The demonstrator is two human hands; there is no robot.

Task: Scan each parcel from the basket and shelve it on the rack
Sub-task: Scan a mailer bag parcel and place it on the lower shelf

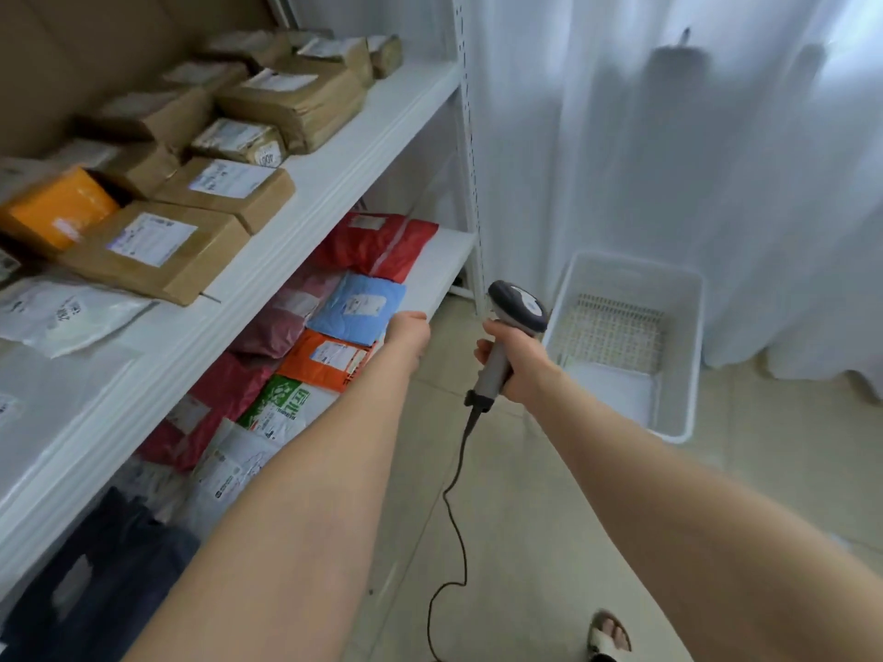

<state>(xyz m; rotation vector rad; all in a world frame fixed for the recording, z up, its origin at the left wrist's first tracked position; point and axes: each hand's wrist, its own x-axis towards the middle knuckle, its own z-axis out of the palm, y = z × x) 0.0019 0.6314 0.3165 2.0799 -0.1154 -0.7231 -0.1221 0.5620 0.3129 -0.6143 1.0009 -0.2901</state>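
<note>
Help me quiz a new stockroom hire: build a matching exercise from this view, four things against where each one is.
Things
1. scanner
2. blue parcel
3. basket
4. cardboard box

Places
A. on the floor by the curtain
B. on the upper shelf
C. held in the right hand
D. on the lower shelf, next to the left hand

Pairs: 1-C, 2-D, 3-A, 4-B

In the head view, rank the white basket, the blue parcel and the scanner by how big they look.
1. white basket, clearly largest.
2-3. blue parcel and scanner: close; the right hand covers part of the scanner, so I won't rank them.
</note>
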